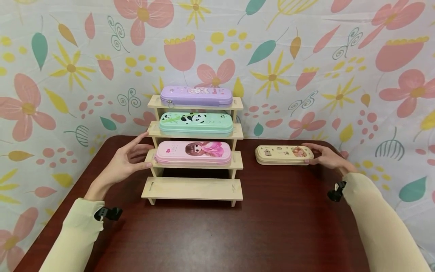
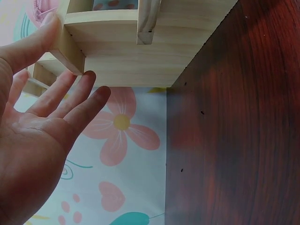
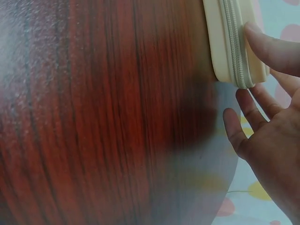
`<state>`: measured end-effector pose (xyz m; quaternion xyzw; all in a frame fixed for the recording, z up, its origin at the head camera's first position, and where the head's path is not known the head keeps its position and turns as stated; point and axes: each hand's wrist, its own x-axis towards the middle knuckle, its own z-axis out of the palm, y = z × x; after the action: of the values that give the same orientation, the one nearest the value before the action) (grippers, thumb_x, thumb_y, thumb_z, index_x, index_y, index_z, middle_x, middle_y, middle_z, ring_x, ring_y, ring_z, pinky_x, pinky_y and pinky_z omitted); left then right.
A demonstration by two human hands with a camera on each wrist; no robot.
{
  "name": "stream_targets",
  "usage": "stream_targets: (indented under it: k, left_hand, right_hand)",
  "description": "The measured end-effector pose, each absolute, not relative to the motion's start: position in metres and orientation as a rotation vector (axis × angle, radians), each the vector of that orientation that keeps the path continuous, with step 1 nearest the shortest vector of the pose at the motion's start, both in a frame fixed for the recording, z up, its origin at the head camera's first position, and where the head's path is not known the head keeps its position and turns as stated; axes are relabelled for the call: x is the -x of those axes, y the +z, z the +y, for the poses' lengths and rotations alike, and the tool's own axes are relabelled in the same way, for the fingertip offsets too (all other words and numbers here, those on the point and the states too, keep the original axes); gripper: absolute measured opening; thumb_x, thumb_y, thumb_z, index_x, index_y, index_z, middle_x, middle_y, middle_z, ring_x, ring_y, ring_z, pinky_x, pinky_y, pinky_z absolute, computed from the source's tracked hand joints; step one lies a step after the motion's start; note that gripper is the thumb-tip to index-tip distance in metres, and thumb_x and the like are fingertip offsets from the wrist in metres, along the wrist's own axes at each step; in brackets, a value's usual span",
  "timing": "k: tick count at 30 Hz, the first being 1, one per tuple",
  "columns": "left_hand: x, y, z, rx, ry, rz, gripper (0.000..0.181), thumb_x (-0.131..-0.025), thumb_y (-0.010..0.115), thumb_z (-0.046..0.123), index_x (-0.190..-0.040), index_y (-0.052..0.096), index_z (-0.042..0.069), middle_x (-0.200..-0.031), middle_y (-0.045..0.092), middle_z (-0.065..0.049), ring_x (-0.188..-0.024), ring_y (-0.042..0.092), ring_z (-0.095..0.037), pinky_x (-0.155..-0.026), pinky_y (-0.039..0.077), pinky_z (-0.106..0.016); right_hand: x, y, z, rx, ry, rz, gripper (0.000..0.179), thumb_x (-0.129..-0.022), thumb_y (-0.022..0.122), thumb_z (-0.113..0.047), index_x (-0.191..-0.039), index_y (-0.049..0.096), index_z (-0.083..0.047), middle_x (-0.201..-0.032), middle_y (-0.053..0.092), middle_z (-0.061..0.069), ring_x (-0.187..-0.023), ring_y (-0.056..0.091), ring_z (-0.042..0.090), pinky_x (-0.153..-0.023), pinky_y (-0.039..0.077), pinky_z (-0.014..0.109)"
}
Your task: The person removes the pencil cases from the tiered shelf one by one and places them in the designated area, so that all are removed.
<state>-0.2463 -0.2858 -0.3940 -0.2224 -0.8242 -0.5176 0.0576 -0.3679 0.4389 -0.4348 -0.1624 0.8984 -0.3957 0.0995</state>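
Observation:
A stepped wooden display rack (image 1: 192,187) stands on the table. Its tiers carry a purple pencil case (image 1: 196,96), a mint-green panda pencil case (image 1: 196,123) and a pink pencil case with a girl's picture (image 1: 193,153), from top down. My left hand (image 1: 127,156) holds the rack's left side at the pink case's tier, thumb and fingers either side of the board end (image 2: 69,52). At the right, my right hand (image 1: 325,156) grips the end of a cream pencil case (image 1: 284,155), thumb on its near side. Its zipper (image 3: 234,42) shows in the right wrist view.
The lowest tier (image 1: 190,187) of the rack holds no case. Dark red-brown tabletop (image 1: 217,234) extends around the rack and towards me. Behind the table hangs a floral cloth (image 1: 217,45). A small black camera is strapped to each wrist.

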Motion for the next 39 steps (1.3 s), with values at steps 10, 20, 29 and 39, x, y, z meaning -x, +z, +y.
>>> stream_targets:
  k: [10, 20, 29, 39]
  left_hand:
    - [0.247, -0.394, -0.287, 0.673, -1.581, -2.493, 0.098, -0.089, 0.082, -0.004, -0.168, 0.031, 0.024, -0.141, 0.061, -0.025, -0.131, 0.059, -0.026, -0.106, 0.051, -0.037]
    - [0.246, -0.392, -0.286, 0.681, -1.609, -2.484, 0.098, -0.090, 0.082, -0.005, -0.169, 0.031, 0.022, -0.142, 0.059, -0.028, -0.131, 0.060, -0.022, -0.104, 0.051, -0.027]
    - [0.245, -0.391, -0.285, 0.668, -1.609, -2.490, 0.097, -0.089, 0.082, -0.004, -0.168, 0.032, 0.022, -0.141, 0.060, -0.025, -0.132, 0.058, -0.033, -0.106, 0.051, -0.035]
    - [0.247, -0.393, -0.287, 0.681, -1.563, -2.510, 0.098, -0.090, 0.083, -0.001, -0.169, 0.030, 0.023, -0.141, 0.061, -0.022, -0.132, 0.058, -0.033, -0.107, 0.050, -0.039]
  right_hand:
    - [0.369, -0.435, 0.440, 0.455, -1.155, 2.678, 0.077, -0.097, 0.074, 0.002, -0.159, 0.031, 0.013, -0.140, 0.052, 0.038, -0.103, 0.062, 0.019, -0.077, 0.055, 0.023]
    - [0.370, -0.434, 0.438, 0.434, -1.171, 2.674, 0.076, -0.097, 0.073, 0.002, -0.159, 0.030, 0.013, -0.141, 0.051, 0.038, -0.104, 0.061, 0.019, -0.077, 0.054, 0.022]
    - [0.367, -0.435, 0.438, 0.430, -1.170, 2.671, 0.078, -0.097, 0.074, 0.000, -0.160, 0.028, 0.013, -0.140, 0.052, 0.039, -0.103, 0.061, 0.013, -0.078, 0.054, 0.022]
    - [0.360, -0.434, 0.440, 0.468, -1.018, 2.839, 0.084, -0.095, 0.080, -0.010, -0.160, 0.031, 0.009, -0.146, 0.045, 0.038, -0.121, 0.055, 0.048, -0.088, 0.052, 0.033]
